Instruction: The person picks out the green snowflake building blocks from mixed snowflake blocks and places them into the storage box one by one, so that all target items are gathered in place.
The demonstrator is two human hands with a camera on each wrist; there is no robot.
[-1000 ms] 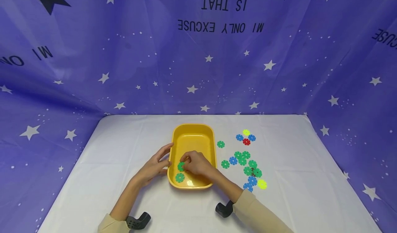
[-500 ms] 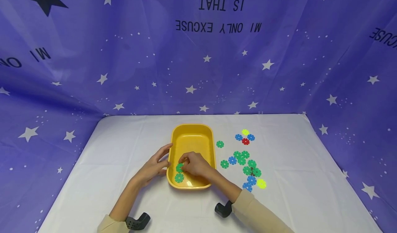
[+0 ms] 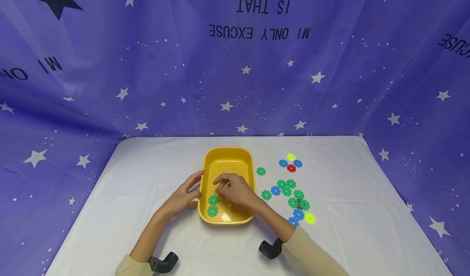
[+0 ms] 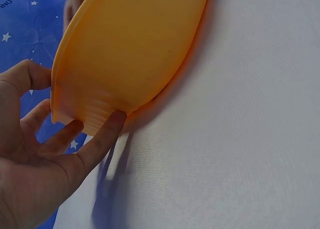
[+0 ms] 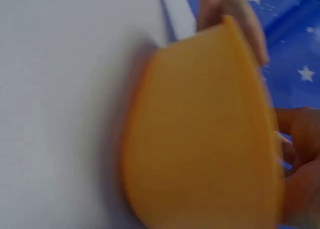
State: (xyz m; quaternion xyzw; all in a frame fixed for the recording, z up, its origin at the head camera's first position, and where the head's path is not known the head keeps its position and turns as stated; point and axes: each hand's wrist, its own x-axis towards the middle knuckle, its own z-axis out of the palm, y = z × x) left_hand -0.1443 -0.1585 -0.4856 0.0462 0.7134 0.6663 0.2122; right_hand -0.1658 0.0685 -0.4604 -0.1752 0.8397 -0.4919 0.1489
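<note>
A yellow tray [image 3: 229, 168] stands on the table, with two green snowflake building discs lying in its near left part, one disc [image 3: 213, 199] just beyond the other disc [image 3: 212, 211]. My left hand [image 3: 180, 200] touches the tray's left wall, its fingertips [image 4: 118, 118] resting against the outside and up at the rim. Over the inside of the tray is my right hand [image 3: 236, 190], its fingers loosely bent with nothing visible between them. In the blurred right wrist view the tray's wall [image 5: 195, 129] hides part of that hand.
To the tray's right, loose discs lie scattered: several green ones [image 3: 286, 190], several blue ones [image 3: 298, 214], a red one [image 3: 291, 168], a brown one [image 3: 299, 204] and yellow ones [image 3: 310, 218]. A star-printed purple cloth [image 3: 227, 63] hangs behind the white table [image 3: 367, 227].
My right hand has let go of a green disc in the tray and moved slightly away from it, up and to the right. The left hand has stayed at the tray's side.
</note>
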